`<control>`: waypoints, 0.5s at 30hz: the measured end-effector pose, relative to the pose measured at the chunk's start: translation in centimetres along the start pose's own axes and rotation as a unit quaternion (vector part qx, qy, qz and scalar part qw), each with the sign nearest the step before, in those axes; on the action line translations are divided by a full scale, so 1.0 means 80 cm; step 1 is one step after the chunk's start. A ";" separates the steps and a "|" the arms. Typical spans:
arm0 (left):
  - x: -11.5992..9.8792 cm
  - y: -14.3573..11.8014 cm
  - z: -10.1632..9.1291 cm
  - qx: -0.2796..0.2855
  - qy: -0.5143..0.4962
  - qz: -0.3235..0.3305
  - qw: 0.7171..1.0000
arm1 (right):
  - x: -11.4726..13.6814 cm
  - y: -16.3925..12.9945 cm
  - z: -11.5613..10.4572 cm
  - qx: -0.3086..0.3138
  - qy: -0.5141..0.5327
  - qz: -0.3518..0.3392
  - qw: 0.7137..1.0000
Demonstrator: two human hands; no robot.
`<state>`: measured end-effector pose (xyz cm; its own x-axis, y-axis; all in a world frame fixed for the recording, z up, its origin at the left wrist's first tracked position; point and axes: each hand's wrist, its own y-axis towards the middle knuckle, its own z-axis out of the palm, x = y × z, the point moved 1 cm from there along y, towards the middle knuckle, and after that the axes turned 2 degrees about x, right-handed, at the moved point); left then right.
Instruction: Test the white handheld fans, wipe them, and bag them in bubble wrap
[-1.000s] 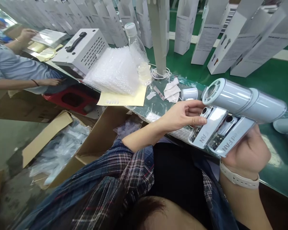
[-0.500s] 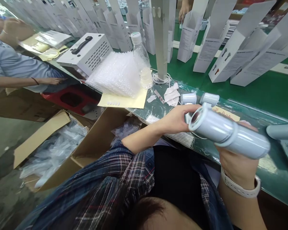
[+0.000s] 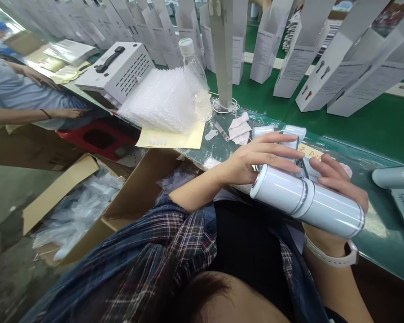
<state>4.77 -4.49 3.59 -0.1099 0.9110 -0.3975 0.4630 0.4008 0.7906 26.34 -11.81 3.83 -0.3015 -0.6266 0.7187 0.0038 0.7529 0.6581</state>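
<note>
A glossy light-blue cylindrical handheld fan (image 3: 283,190) lies tilted across both hands above the bench edge. My left hand (image 3: 256,159) holds its left end, with long fingers reaching over the far side and the thumb hidden. Around the right part curls my right hand (image 3: 345,179), palm beneath and fingers along the far side; a pale watch strap is on that wrist. Behind my left fingers stand two more light-blue cylindrical pieces, the left one (image 3: 263,130) and the right one (image 3: 294,131), partly covered. A crumpled white cloth-like scrap (image 3: 239,128) lies to their left.
Bubble wrap (image 3: 158,101), a clear bottle (image 3: 195,76) and a white vented box (image 3: 117,67) stand left, near a metal post (image 3: 222,54). Open white cartons (image 3: 291,74) line the green belt. Another fan (image 3: 395,177) lies right. A co-worker (image 3: 20,94) sits left; a cardboard box (image 3: 131,193) stands below.
The fan has turned so its open left end faces away, and it has shifted slightly left and down. My left fingers have stretched over it; my right fingers now show along its far side.
</note>
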 end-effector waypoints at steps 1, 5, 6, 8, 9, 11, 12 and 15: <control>-0.001 0.000 -0.001 0.007 -0.009 -0.007 1.000 | 0.000 0.000 0.001 0.000 0.034 -0.006 0.999; 0.000 -0.002 -0.005 0.055 -0.050 -0.044 0.996 | 0.002 0.001 0.005 0.014 0.148 0.016 0.989; 0.000 -0.003 -0.006 0.064 -0.059 -0.052 0.995 | 0.002 0.000 0.006 0.019 0.154 0.034 0.987; 0.000 -0.004 -0.008 0.072 -0.080 -0.066 0.992 | 0.004 -0.001 0.006 0.024 0.158 0.058 0.985; 0.000 -0.005 -0.009 0.072 -0.089 -0.074 0.991 | 0.004 -0.002 0.006 0.020 0.160 0.061 0.985; -0.002 -0.006 -0.011 0.075 -0.101 -0.093 0.988 | 0.004 -0.004 0.007 0.009 0.154 0.059 0.986; -0.002 -0.006 -0.012 0.078 -0.104 -0.101 0.986 | 0.003 -0.005 0.007 0.006 0.147 0.062 0.987; -0.001 -0.011 -0.011 0.090 -0.114 -0.112 0.983 | -0.005 -0.009 0.011 -0.006 0.127 0.097 0.987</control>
<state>3.63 -4.82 3.34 -0.0368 0.7476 -0.6631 0.5996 0.5474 0.5838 25.59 -11.89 2.86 -0.0450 -0.5021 0.8636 0.0502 0.8623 0.5039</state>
